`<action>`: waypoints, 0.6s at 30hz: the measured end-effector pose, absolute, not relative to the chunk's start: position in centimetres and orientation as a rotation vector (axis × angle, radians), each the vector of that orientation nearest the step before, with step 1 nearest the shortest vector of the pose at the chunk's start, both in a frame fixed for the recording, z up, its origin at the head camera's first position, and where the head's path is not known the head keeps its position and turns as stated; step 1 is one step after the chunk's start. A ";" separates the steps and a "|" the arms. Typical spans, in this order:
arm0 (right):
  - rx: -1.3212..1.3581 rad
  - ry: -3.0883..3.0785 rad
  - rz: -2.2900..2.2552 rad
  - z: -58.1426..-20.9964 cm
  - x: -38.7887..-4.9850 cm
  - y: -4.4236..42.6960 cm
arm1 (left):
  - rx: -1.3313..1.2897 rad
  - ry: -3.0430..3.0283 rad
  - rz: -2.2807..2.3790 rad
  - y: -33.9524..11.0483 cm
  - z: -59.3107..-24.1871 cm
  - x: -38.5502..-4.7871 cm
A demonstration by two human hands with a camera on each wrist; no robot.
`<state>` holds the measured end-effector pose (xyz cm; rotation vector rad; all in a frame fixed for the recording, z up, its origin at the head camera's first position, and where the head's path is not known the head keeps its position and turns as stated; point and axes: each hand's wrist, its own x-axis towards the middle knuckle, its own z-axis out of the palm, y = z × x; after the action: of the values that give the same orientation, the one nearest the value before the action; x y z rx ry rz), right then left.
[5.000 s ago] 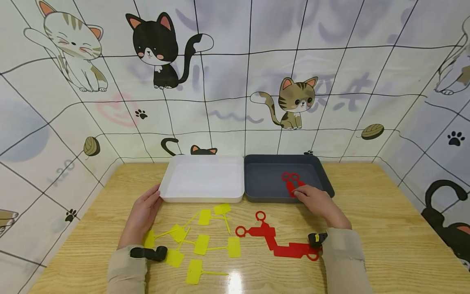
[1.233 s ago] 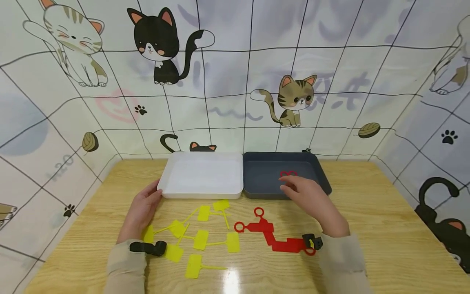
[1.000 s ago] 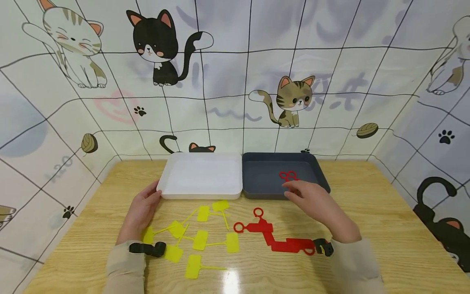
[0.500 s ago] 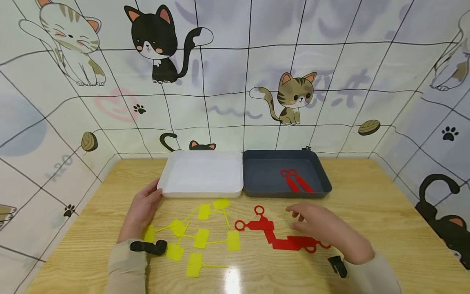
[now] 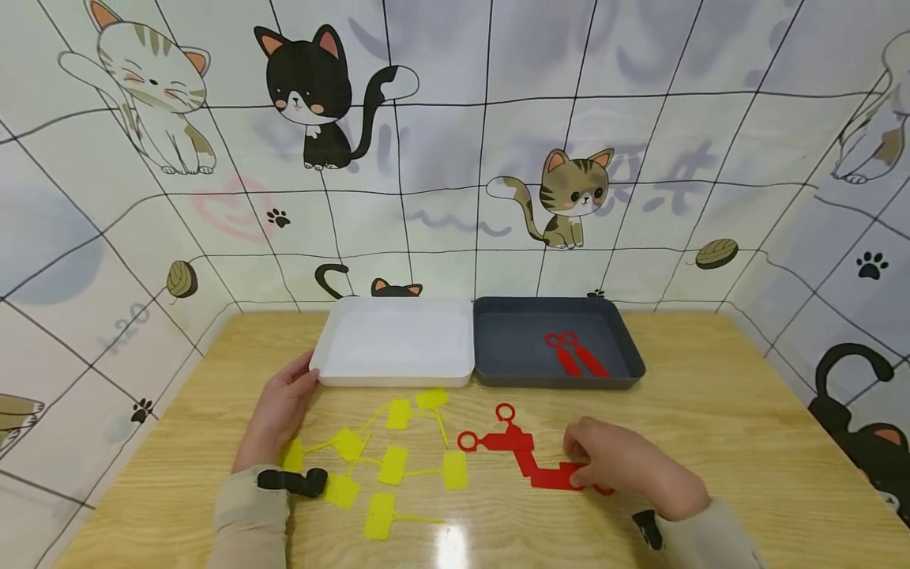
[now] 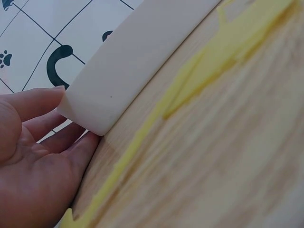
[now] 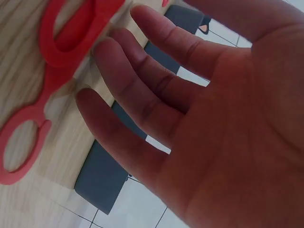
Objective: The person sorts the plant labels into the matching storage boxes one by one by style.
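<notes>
Red tags (image 5: 590,362), two inside dark tray (image 5: 512,340), white tray (image 5: 391,344) adjoining

Flat red ring-ended tags (image 5: 522,462) lie overlapping in a zigzag; beyond, leftward, sits a shallow white tray (image 5: 398,340).

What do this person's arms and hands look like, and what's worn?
The left hand and right hand look bare, without gloves. Both arms wear plain beige sleeves. A black strap with a rounded block sits at the left wrist; a black piece shows at the right wrist. No cables show.
</notes>
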<state>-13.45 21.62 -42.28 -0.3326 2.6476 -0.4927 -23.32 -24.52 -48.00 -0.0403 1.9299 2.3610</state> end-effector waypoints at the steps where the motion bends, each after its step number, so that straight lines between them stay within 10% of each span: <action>1: -0.337 2.653 -0.469 -42.3 -13.5 21.6 | -0.050 1.932 2.359 -24.5 -48.0 -23.3; 18: -0.442 2.683 -0.462 -42.7 -13.3 21.5 | -0.037 2.005 2.321 -24.6 -48.6 -23.4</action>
<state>-13.34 21.47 -42.66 -0.4422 2.6831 -0.4618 -23.40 -24.58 -48.57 -0.0366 2.0047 2.3207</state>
